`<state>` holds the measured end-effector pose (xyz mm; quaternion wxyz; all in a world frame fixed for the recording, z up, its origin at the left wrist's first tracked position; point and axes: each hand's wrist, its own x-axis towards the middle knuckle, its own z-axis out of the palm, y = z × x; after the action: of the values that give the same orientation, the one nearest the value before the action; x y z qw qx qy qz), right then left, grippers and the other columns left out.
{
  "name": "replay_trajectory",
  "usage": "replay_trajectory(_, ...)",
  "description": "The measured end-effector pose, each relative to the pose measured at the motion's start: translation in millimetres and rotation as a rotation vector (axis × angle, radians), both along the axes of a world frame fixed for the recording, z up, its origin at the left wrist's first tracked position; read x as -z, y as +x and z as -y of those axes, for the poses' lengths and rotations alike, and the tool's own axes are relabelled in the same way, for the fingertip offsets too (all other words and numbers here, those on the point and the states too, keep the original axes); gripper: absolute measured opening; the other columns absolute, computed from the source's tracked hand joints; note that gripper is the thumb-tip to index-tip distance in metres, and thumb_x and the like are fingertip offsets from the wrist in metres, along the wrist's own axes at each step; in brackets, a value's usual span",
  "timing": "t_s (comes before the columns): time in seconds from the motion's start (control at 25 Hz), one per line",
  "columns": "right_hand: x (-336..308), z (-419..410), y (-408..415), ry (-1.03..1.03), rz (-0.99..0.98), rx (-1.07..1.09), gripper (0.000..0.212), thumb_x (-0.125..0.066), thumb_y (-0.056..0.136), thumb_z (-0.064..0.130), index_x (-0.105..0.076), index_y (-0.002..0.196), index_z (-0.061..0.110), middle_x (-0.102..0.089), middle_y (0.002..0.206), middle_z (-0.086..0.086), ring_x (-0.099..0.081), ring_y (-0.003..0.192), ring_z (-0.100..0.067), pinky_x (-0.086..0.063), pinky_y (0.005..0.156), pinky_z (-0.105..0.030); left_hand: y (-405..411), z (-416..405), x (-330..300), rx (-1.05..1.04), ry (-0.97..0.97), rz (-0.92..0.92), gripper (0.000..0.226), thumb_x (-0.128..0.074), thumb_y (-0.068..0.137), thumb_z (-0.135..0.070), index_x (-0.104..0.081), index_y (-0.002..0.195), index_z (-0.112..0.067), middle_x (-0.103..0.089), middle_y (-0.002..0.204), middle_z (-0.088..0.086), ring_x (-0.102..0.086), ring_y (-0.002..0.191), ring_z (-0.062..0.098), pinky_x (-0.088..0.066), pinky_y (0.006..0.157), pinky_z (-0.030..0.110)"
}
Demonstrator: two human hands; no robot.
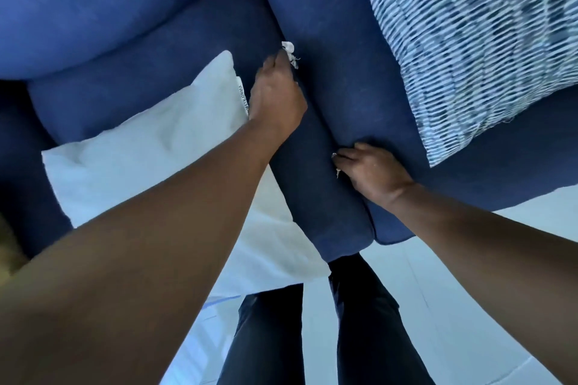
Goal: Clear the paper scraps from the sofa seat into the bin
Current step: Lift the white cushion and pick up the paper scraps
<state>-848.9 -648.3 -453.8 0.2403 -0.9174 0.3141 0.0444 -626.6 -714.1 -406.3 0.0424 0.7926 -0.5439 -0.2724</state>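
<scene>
Blue sofa fabric [359, 97] fills the view from above. A white paper scrap [289, 51] is pinched at the fingertips of the left hand [275, 97], at the crease between two seat cushions. Near the grip, toward the person, the right hand [372, 172] is curled onto the edge of the neighbouring cushion, apparently parting the gap. Beside the grip a white pillow [150, 147] lies; beyond the right hand, a striped cushion [469, 40]. No bin is seen. The task is judged unfinished: this scrap remains to be binned.
</scene>
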Motion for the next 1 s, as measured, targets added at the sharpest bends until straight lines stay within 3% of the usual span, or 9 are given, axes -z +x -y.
replay_trajectory(0.16, 14, 2, -3, 0.005, 0.131, 0.046, 0.027, -0.071, 0.074, -0.005, -0.072, 0.097, 0.01, -0.072, 0.096, -0.005, -0.062, 0.076, -0.03, -0.056, 0.065, -0.035, 10, 30, 44, 0.007, 0.032, 0.079, 0.056, -0.064, 0.086, -0.01, -0.047, 0.139, -0.009, -0.048, 0.134, 0.014, -0.055, 0.113, 0.032, -0.049, 0.094, 0.039)
replay_trajectory(0.36, 25, -2, -6, -0.046, 0.17, 0.052, 0.026, -0.063, 0.084, 0.002, -0.07, 0.109, 0.009, -0.072, 0.107, -0.006, -0.063, 0.081, -0.03, -0.057, 0.068, -0.039, 8, 41, 75, 0.008, 0.013, 0.22, 0.025, -0.053, 0.089, -0.007, -0.064, 0.111, -0.007, -0.051, 0.127, 0.014, -0.057, 0.101, 0.034, -0.049, 0.074, 0.037)
replay_trajectory(0.48, 23, -7, -6, -0.132, 0.081, 0.033, 0.031, -0.063, 0.087, 0.006, -0.069, 0.118, 0.007, -0.071, 0.122, -0.005, -0.059, 0.073, -0.03, -0.055, 0.064, -0.035, 9, 48, 75, 0.067, 0.067, 0.283, 0.025, -0.05, 0.092, -0.006, -0.068, 0.109, -0.006, -0.057, 0.124, 0.014, -0.059, 0.107, 0.034, -0.039, 0.071, 0.033)
replay_trajectory(0.56, 19, -12, -1, -0.138, -0.062, 0.04, 0.033, -0.065, 0.086, 0.008, -0.068, 0.119, 0.009, -0.072, 0.116, -0.003, -0.057, 0.07, -0.03, -0.054, 0.058, -0.034, 12, 52, 70, 0.087, 0.124, 0.282, 0.024, -0.051, 0.092, -0.006, -0.068, 0.109, -0.005, -0.063, 0.119, 0.015, -0.062, 0.107, 0.033, -0.038, 0.069, 0.033)
replay_trajectory(0.68, -2, -6, 14, -0.084, -0.213, 0.063, 0.018, -0.064, 0.083, 0.01, -0.073, 0.098, 0.013, -0.074, 0.087, -0.004, -0.063, 0.069, -0.032, -0.05, 0.052, -0.032, 15, 49, 52, 0.11, 0.203, 0.196, 0.021, -0.053, 0.095, -0.015, -0.068, 0.108, -0.006, -0.066, 0.116, 0.015, -0.063, 0.106, 0.033, -0.041, 0.07, 0.031)
replay_trajectory(0.84, -43, -5, 24, 0.188, -0.411, 0.201, 0.018, -0.057, 0.087, 0.01, -0.073, 0.092, 0.017, -0.071, 0.087, -0.011, -0.067, 0.086, -0.036, -0.05, 0.067, -0.034, 10, 19, 3, 0.032, 0.244, 0.012, 0.027, -0.052, 0.097, -0.02, -0.068, 0.111, -0.004, -0.066, 0.115, 0.011, -0.064, 0.105, 0.03, -0.05, 0.076, 0.031)
replay_trajectory(0.92, -67, -20, 21, 0.267, -0.352, 0.408, 0.02, -0.057, 0.087, 0.014, -0.075, 0.094, 0.02, -0.074, 0.085, -0.007, -0.068, 0.084, -0.035, -0.053, 0.069, -0.032, 8, -5, -34, -0.03, 0.171, -0.119, 0.024, -0.052, 0.096, -0.014, -0.074, 0.103, -0.009, -0.072, 0.106, 0.006, -0.068, 0.097, 0.025, -0.056, 0.083, 0.033)
replay_trajectory(1.0, -100, -34, 20, 0.313, -0.132, 0.656, 0.02, -0.059, 0.089, 0.014, -0.077, 0.094, 0.02, -0.078, 0.087, -0.004, -0.07, 0.08, -0.029, -0.057, 0.071, -0.032, 7, -30, -79, -0.117, 0.059, -0.259, 0.025, -0.053, 0.095, -0.013, -0.077, 0.094, -0.015, -0.075, 0.092, -0.001, -0.07, 0.085, 0.02, -0.058, 0.08, 0.032)
